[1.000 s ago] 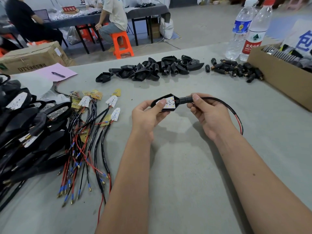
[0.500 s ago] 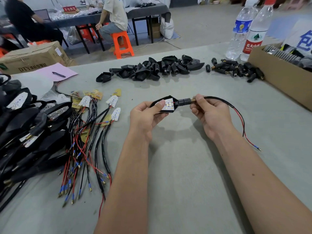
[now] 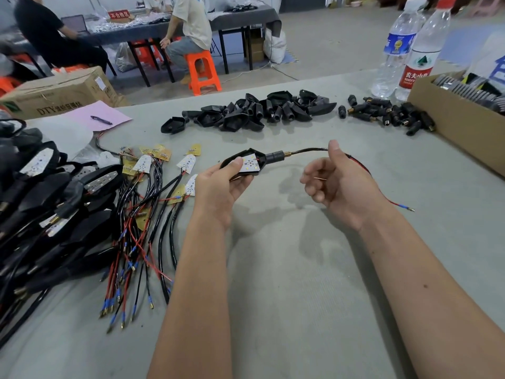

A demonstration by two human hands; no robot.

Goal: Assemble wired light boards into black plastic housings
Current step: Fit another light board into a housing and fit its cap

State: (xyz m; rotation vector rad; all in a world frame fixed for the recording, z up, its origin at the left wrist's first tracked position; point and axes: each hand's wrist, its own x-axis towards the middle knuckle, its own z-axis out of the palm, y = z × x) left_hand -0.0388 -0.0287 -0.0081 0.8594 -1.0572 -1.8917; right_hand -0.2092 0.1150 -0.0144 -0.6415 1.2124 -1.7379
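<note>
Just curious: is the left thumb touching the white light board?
Touching. The head view shows the left hand with its thumb tip pressed on the light board.

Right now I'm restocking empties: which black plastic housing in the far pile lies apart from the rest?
The black plastic housing at the pile's left end, open side up, a small gap separating it from the heaped black housings.
</note>
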